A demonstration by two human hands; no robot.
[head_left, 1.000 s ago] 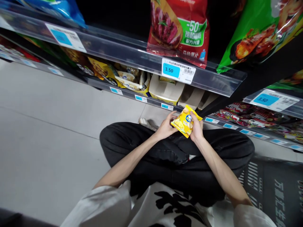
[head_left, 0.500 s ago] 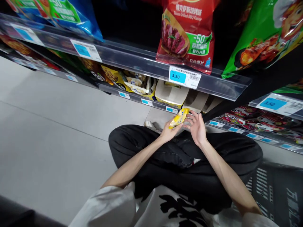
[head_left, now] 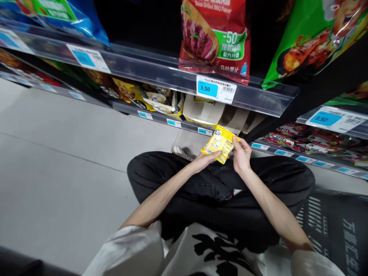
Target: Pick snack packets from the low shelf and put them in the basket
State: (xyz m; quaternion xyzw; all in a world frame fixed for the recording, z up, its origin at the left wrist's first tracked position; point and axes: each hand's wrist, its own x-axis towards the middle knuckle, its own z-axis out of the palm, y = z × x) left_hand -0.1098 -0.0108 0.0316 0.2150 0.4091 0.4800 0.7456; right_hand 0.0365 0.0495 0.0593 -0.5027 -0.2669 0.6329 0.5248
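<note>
A small yellow snack packet [head_left: 219, 143] is held between my two hands, its printed face and barcode turned up toward me. My left hand [head_left: 203, 161] grips its lower left edge, the thumb lying across the front. At the packet's right corner, my right hand [head_left: 242, 153] pinches the edge between thumb and fingers. Just beyond the packet, on the bottom shelf, sits a white-lined yellow carton [head_left: 202, 111] with a little yellow packaging at its back. To its left, another carton holds several small wrapped snacks [head_left: 162, 97].
A clear-fronted shelf edge [head_left: 161, 71] with price tags juts out above my hands. Over it stand a red chip bag [head_left: 214, 42] and a green chip bag [head_left: 313, 46]. My crossed legs [head_left: 161, 168] lie below, and a dark basket [head_left: 333, 226] is at my right.
The packet has turned so that its face shows flat toward me. My right hand, open beside it before, has closed on its right corner. The view has shifted slightly.
</note>
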